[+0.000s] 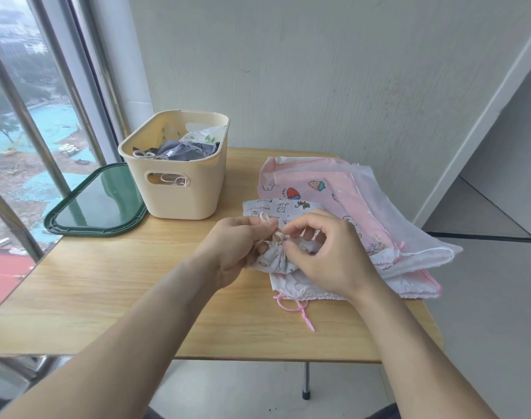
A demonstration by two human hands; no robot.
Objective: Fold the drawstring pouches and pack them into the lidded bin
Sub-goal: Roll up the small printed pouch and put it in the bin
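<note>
A small grey cartoon-print pouch [271, 257], bunched into a bundle, sits between my hands above the table. My left hand [234, 246] grips its gathered top and the pale pink drawstring [265, 220]. My right hand [324, 252] pinches the cord at the bundle's neck. Beneath lies a stack of flat pouches [342, 201]: pink strawberry print, grey cat print, white mesh. The cream bin [182, 189] stands at the back left, holding several folded pouches [179, 148]. Its dark green lid [98, 204] lies flat to the bin's left.
The wooden table [137, 297] ends close to me and on the right near the pouch stack. A window with rails runs along the left. A pink drawstring [297, 309] trails from the lowest white pouch onto the table.
</note>
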